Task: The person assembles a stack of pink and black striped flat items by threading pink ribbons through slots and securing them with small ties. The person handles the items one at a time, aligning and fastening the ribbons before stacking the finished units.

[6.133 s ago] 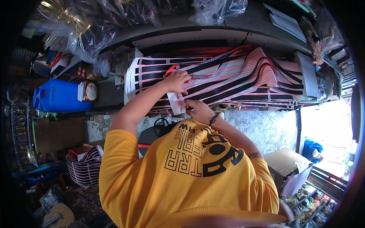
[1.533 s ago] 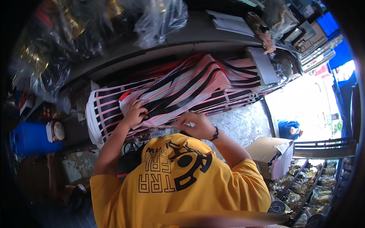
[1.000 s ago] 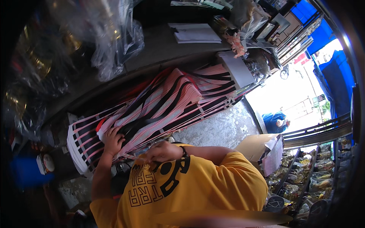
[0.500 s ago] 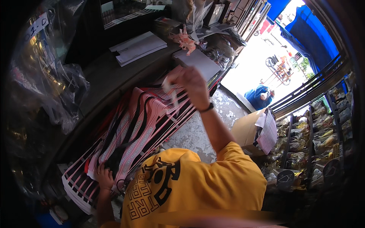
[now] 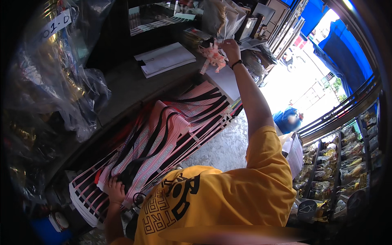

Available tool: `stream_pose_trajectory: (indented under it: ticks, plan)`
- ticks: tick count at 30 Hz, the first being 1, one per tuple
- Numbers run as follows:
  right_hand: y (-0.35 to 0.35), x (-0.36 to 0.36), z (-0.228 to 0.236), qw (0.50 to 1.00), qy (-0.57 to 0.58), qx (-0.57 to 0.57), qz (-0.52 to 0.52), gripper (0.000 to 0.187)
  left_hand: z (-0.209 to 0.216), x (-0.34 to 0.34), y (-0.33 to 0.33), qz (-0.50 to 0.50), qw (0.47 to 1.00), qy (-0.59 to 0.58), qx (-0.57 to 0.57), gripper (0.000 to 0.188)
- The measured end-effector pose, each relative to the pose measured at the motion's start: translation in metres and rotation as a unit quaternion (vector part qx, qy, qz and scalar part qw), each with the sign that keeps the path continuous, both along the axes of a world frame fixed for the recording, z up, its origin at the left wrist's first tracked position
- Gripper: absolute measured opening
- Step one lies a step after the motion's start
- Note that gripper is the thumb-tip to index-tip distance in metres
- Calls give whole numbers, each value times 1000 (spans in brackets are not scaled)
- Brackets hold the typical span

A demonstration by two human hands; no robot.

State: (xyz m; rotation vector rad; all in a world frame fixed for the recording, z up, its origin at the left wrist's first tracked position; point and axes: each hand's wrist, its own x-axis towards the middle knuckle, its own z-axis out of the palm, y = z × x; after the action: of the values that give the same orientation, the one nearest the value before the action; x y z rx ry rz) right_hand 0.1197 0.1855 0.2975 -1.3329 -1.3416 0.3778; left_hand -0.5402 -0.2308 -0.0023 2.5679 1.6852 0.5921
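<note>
My left hand (image 5: 116,189) lies with fingers stretched out on the lower left end of the pink printed strips (image 5: 152,145). Long black bands (image 5: 161,132) run wavy among them, bunched and raised in the middle. My right hand (image 5: 231,50), with a dark band at its wrist, reaches far forward to a tangle of crumpled pink-and-white strips (image 5: 213,58) on the counter. Its fingers are pinched together at the edge of this tangle. Whatever they hold is too small to make out.
A clipped stack of white paper (image 5: 165,60) lies on the dark counter (image 5: 118,87). Clear plastic bags (image 5: 61,85) hang at the left. Racks of bagged goods (image 5: 322,175) stand at the right. Beyond the bright doorway, a person in blue (image 5: 288,119) is low down.
My right hand has moved forward from above the pink strips to the crumpled tangle. The pale strip hanging from it earlier no longer shows. My left hand stays on the strips.
</note>
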Motion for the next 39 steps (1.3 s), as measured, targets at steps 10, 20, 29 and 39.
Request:
stream_pose_trajectory:
  ticks: [10,20,29,39]
  plan:
    - [-10,3,-20,891,-439,-80,-82,20,8,2,1,-2,1000,4,-14,17]
    - [11,2,-5,720,-667,-189,-40,23,6,1,-1,-2,1000,-3,-19,18]
    - [8,32,-31,930,-344,-116,-61,28,9,5,-2,-7,1000,-19,0,16]
    - [10,35,-35,949,-273,-147,-57,45,7,5,-2,12,1000,-3,0,15]
